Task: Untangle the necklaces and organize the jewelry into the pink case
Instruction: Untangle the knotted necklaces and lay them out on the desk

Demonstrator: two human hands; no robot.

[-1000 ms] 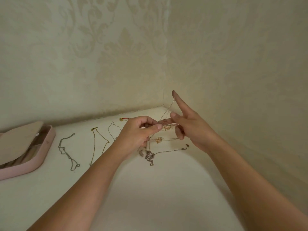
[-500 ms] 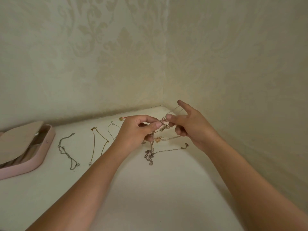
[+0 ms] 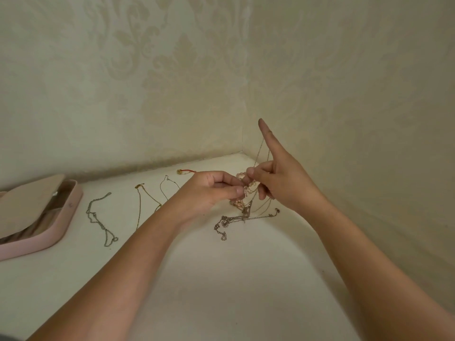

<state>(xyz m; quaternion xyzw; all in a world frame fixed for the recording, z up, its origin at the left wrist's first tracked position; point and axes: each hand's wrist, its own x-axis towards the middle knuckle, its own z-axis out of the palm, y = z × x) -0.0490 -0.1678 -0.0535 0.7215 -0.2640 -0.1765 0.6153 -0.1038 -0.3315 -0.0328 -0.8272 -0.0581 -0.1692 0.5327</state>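
Cream damask wallpaper (image 3: 147,82) is seen on both walls of a corner, with a white tabletop (image 3: 221,279) tucked right into it. Over at the left edge the pink case (image 3: 61,230) is laid open with its lid (image 3: 27,200) tipped up; what's inside can't really be made out beyond some padded rows. Between the case and the hands a few pieces are spread flat and apart from each other: a silver chain (image 3: 101,217) nearest the case, then a gold chain (image 3: 139,205), then a thin pale chain (image 3: 165,185) partly hidden by the left wrist, and a little red-cord piece (image 3: 186,171) up by the back wall. The knot of necklaces (image 3: 246,210) is found near the corner, partly lifted off the table, with loose ends trailed on the surface below. It's pinched at the top by the left hand (image 3: 209,193), between thumb and curled fingers. The right hand (image 3: 285,185) is held just beside it, and a fine strand of the knot is pinched between its thumb and a bent finger, while the index finger (image 3: 268,136) is stuck straight up with that strand run up alongside it. Whether the strand is actually looped over that finger can't be told.
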